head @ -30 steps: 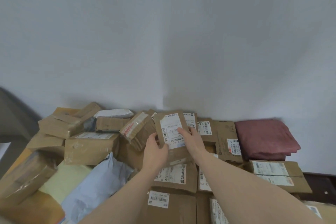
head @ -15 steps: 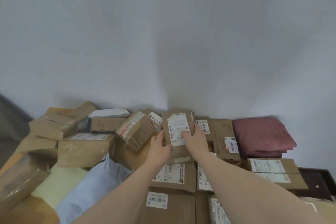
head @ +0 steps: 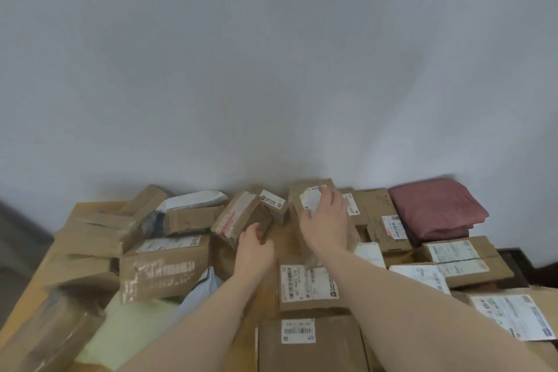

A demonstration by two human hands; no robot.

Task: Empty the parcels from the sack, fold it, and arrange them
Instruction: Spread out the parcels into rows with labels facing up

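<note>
A small brown parcel [head: 311, 201] with a white label stands at the back by the wall. My right hand [head: 327, 222] grips it from the front, fingers over the label and top edge. My left hand [head: 255, 248] is off that parcel. Its loosely curled fingers touch the near corner of a tilted taped box [head: 238, 216] and hold nothing. The folded dark-red sack [head: 437, 208] lies at the back right. Flat labelled parcels [head: 308, 284] lie in rows under my forearms.
A loose heap of brown boxes [head: 164, 266] and a white mailer [head: 193, 199] fills the left side. A pale blue bag [head: 202, 290] and a yellow-green bag [head: 133, 329] lie at front left. More labelled boxes [head: 456, 254] sit right, and the white wall runs behind everything.
My right hand moved the small parcel back toward the wall and now covers its label. My left hand let go of it and dropped left to the taped box.
</note>
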